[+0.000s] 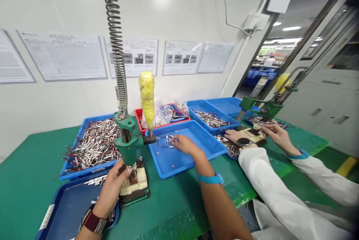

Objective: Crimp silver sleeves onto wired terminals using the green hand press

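My left hand (114,181) is at the base of a green hand press (129,152), thumb and fingers pinched together beside its fixture (137,180). What sits between those fingertips is too small to make out. Over the blue tray (190,161), my right hand (183,144) reaches down with its fingers closed at a few small metal parts with leads (168,142). Whether it grips one of them is hidden. The press has a yellow-wrapped lever handle (147,97) standing upright and a tall spring (116,45) above it.
A blue tray heaped with wired metal parts (97,142) stands left, above a dark blue tray (70,210). Behind are a red tray (138,120) and another blue parts tray (210,118). At right, a co-worker's hands (276,135) work at a second green press (260,108).
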